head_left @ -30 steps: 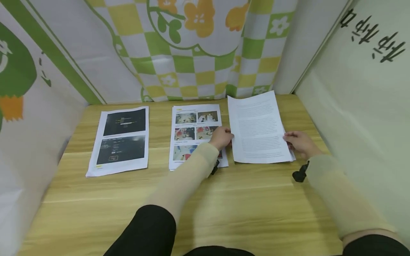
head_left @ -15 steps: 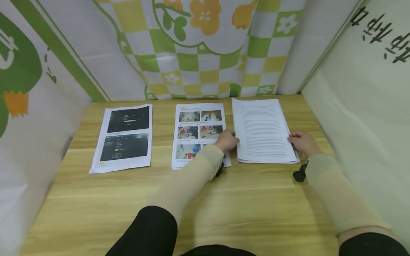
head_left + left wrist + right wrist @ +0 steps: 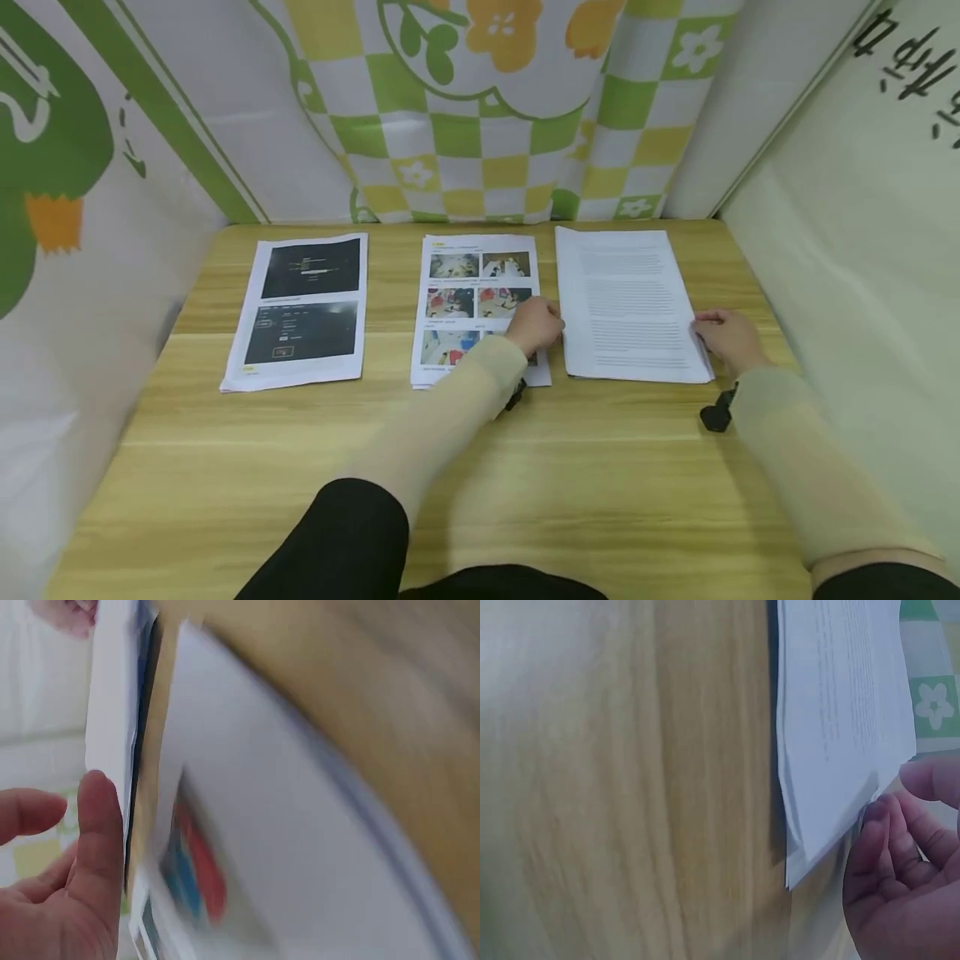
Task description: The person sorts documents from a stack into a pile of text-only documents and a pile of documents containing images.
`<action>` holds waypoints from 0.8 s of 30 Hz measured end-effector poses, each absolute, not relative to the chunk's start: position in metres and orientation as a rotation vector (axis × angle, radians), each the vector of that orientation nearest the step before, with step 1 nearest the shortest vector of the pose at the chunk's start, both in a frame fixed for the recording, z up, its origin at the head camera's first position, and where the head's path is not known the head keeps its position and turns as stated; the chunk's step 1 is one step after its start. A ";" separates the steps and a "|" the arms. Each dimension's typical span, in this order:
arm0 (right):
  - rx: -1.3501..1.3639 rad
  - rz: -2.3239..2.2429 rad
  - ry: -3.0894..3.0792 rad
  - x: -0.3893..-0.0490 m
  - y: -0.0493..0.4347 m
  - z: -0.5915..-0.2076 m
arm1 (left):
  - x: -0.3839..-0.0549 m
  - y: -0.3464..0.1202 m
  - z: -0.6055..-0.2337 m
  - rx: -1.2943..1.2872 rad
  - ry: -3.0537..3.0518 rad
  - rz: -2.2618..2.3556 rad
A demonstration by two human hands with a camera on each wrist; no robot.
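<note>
A stack of text-printed paper sheets (image 3: 626,304) lies flat at the right of the wooden table. My left hand (image 3: 535,323) touches its left edge; in the left wrist view its fingers (image 3: 99,825) extend along the side of the stack, thumb apart. At the right edge is my right hand (image 3: 727,337). The right wrist view shows bent fingertips (image 3: 877,814) against the side of the sheets (image 3: 829,742), with the thumb held apart above. Lower sheets stick out slightly at the near right corner. A photo-printed stack (image 3: 442,379) lies partly under my left forearm.
Another paper stack (image 3: 292,371) with two dark printed pictures lies at the left of the table (image 3: 300,475). A checkered floral curtain (image 3: 480,158) hangs along the back edge, and pale sheeting (image 3: 847,250) walls in the right side.
The top text sheet, raised and skewed a second ago, has settled flat in line with its stack. Both hands stay at the stack's sides. The head view has shifted slightly.
</note>
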State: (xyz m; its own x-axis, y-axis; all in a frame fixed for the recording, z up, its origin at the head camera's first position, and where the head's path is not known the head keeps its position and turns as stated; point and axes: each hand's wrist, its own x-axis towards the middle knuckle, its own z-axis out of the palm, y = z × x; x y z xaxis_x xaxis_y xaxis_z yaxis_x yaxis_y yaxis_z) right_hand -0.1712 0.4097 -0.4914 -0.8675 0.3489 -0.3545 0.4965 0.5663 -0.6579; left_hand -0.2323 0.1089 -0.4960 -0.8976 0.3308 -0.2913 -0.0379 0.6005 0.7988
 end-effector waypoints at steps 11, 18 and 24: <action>0.455 -1.062 2.848 -0.191 0.357 -0.467 | -0.244 0.034 -0.487 0.154 2.190 1.544; 0.248 -1.361 2.645 -0.207 0.296 -0.457 | -0.251 -0.014 -0.477 0.073 2.184 1.682; 0.187 -1.553 2.449 -0.218 0.246 -0.457 | -0.253 -0.069 -0.471 -0.037 2.227 1.686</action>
